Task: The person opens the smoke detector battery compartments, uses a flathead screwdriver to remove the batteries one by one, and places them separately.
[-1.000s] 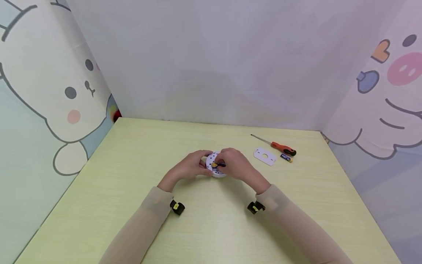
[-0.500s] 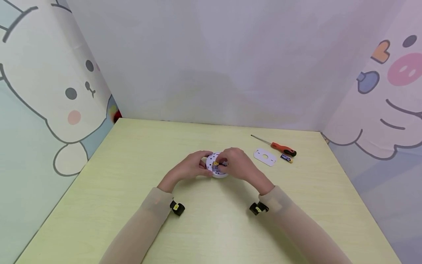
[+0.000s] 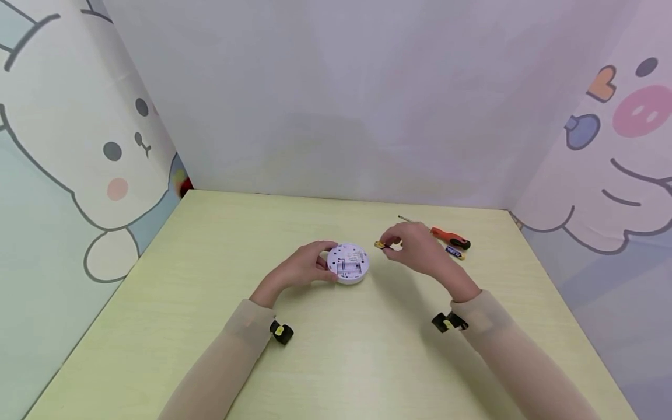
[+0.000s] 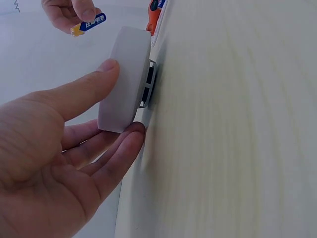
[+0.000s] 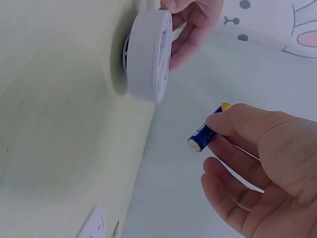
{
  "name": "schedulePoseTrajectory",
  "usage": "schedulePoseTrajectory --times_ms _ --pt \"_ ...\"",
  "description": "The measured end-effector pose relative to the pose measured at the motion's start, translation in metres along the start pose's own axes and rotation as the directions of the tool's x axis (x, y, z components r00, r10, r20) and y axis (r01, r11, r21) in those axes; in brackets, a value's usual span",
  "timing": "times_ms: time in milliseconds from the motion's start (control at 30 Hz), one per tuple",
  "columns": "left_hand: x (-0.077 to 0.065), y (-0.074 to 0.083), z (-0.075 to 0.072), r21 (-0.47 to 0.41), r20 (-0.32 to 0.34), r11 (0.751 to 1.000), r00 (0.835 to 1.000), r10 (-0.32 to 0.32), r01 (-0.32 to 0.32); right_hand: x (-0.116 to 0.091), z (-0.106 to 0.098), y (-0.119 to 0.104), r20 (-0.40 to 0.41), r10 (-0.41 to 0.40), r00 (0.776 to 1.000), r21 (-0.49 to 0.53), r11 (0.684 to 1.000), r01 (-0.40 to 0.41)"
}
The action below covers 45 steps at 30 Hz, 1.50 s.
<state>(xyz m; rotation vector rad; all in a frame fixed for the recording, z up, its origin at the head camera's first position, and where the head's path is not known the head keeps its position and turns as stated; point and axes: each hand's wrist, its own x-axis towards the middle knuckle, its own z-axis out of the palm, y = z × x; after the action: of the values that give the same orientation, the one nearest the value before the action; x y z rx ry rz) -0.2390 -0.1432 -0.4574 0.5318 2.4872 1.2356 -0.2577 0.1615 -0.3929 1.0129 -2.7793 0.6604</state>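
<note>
A round white smoke detector (image 3: 348,262) sits on the table, its vented side down. An uncovered rectangular battery compartment shows in its upturned face. My left hand (image 3: 301,264) grips the rim from the left; the left wrist view shows the thumb on one side of the white body (image 4: 124,79) and fingers beneath. To the right of the detector and apart from it, my right hand (image 3: 422,249) pinches a blue and yellow battery (image 5: 205,131) between thumb and fingers, held above the table. My other right fingers are loosely bent.
Beyond my right hand lie a screwdriver (image 3: 450,238) with a red and black handle and a second battery (image 3: 455,252). The white mounting plate (image 5: 93,225) is mostly hidden behind that hand in the head view. A pale wall stands along the table's back edge.
My right hand has come away from the detector, carrying the battery up and to the right. The compartment is now visible. My left hand keeps its grip in the same place.
</note>
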Motion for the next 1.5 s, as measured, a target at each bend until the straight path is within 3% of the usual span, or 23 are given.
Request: schedulePoseTrajectory --times_ms 367,767,1000,1500 --pt "-0.001 0.000 -0.001 -0.003 -0.003 1.000 1.000 -0.004 0.004 -0.040 -0.035 0.052 -0.012 0.086 0.996 -0.089 0.992 -0.087" --pt "-0.002 0.000 -0.003 -0.002 0.001 1.000 1.000 0.004 -0.004 -0.074 -0.040 0.101 0.052 0.236 0.970 -0.183 0.958 -0.223" --pt "-0.003 -0.002 -0.003 -0.014 -0.006 1.000 1.000 -0.006 0.005 -0.076 -0.036 0.117 0.055 0.239 0.969 -0.193 0.955 -0.224" --pt "-0.002 0.001 0.000 -0.009 -0.002 1.000 1.000 0.007 -0.007 -0.075 -0.023 0.129 0.087 0.349 0.933 -0.227 0.919 -0.322"
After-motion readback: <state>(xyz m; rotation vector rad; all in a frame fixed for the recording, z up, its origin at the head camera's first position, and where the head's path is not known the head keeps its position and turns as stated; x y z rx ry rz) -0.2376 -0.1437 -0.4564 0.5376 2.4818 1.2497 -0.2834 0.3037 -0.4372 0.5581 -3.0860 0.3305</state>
